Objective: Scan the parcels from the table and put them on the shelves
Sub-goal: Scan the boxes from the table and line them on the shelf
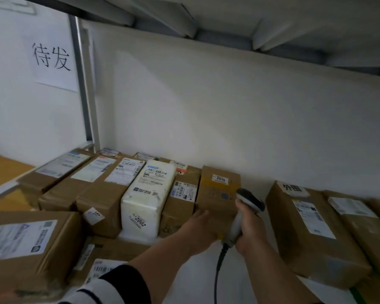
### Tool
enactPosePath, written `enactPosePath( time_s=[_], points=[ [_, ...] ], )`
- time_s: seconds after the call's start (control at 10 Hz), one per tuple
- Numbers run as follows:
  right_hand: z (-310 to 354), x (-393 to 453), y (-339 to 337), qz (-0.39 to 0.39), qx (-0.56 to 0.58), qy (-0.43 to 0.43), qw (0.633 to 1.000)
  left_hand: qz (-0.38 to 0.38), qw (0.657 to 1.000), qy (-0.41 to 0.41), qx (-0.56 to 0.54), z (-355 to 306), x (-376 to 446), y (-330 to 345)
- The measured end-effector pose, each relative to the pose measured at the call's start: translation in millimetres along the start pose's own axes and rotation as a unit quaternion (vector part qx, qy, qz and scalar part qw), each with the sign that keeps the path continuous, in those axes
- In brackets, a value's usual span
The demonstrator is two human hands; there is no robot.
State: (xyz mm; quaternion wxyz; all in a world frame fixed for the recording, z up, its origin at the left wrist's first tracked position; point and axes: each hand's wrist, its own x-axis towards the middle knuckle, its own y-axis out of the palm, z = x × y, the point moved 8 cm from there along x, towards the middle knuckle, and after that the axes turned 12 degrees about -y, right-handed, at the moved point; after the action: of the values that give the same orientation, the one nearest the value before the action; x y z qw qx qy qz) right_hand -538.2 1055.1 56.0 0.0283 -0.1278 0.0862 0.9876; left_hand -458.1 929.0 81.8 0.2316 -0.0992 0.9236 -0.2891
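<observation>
A brown cardboard parcel [217, 189] with a "3015" sticker lies on the white shelf [246, 279], at the right end of a row of parcels. My left hand [199, 229] grips the near end of this parcel, fingers hidden behind it. My right hand [249, 227] grips a grey handheld barcode scanner [248, 200] by its handle, its head just right of the parcel and its cable hanging down. To the left of that parcel stand a white parcel [147, 198] marked "2002" and several brown boxes.
Two brown boxes [312, 227] lie on the shelf at the right, with a gap of bare shelf between them and the row. A large box [26, 244] sits near left. The upper shelf's underside [228, 23] hangs low overhead. A paper sign [53, 60] is on the left wall.
</observation>
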Motion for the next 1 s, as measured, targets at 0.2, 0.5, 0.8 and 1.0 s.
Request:
enactPosePath(
  time_s=[0.2, 0.5, 0.8, 1.0],
  points=[
    [-2, 18, 18, 0.009, 0.059, -0.023, 0.998, 0.021, 1.0, -0.01, -0.015, 11, 0, -12],
    [-1, -15, 11, -0.105, 0.054, -0.107, 0.987, -0.015, 0.998, -0.002, -0.054, 38, -10, -36],
    [-19, -115, 79, -0.025, 0.075, -0.053, 0.995, -0.069, 0.998, 0.007, 0.0, 115, -68, -103],
    [-77, -217, 163, 0.049, 0.017, -0.026, 0.998, -0.103, 0.993, 0.015, 0.053, 189, -133, -174]
  ],
)
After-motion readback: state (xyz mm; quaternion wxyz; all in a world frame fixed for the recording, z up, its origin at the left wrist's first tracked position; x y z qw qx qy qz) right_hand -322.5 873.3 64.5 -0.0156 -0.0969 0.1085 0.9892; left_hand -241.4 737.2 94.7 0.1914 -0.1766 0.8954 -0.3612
